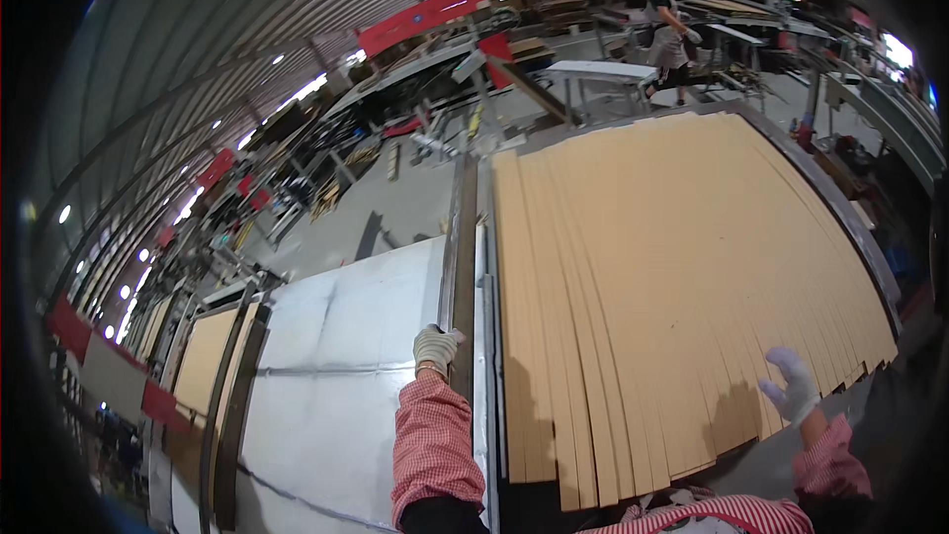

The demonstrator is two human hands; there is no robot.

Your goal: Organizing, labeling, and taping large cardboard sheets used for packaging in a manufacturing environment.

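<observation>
Cardboard strips [672, 287] lie side by side in a wide fan on the bench, their long axes running away from the person — flat, tan, matte, near ends ragged and uneven. Left hand [435, 348], in a pale glove, is closed around the dark metal rail [463, 237] beside the strips. Right hand [791, 386], gloved, hovers with fingers spread just above the strips' near ends. Red checked sleeves [432, 445] are cut off at the lower edge.
</observation>
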